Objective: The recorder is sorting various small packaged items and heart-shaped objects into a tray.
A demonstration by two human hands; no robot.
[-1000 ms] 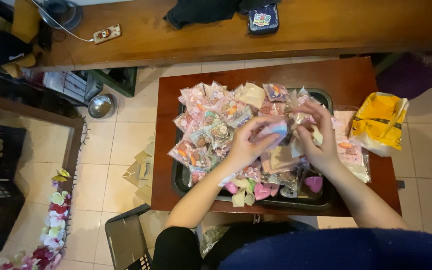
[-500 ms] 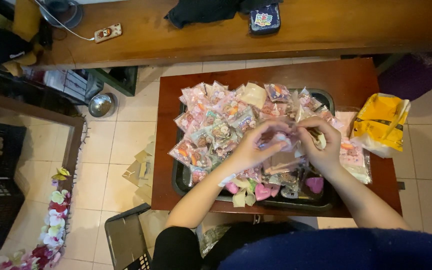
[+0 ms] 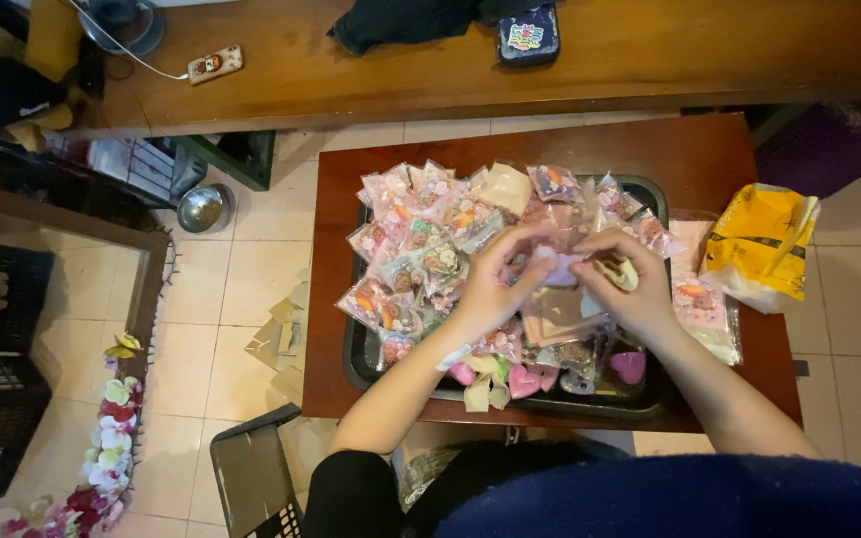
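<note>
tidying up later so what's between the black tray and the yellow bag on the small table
In the head view, a stack of flat pink printed packets lies on the small table between the black tray and the yellow bag.

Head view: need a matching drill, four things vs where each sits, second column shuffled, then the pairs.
Things:
1. yellow bag
2. power strip
3. metal bowl
4. pink heart pieces

Places:
A. on the tiled floor, left of the small table
B. near edge of the black tray, below the hands
C. right end of the small table, beside the tray
D. on the long wooden bench at the top

Pairs: 1-C, 2-D, 3-A, 4-B
</note>
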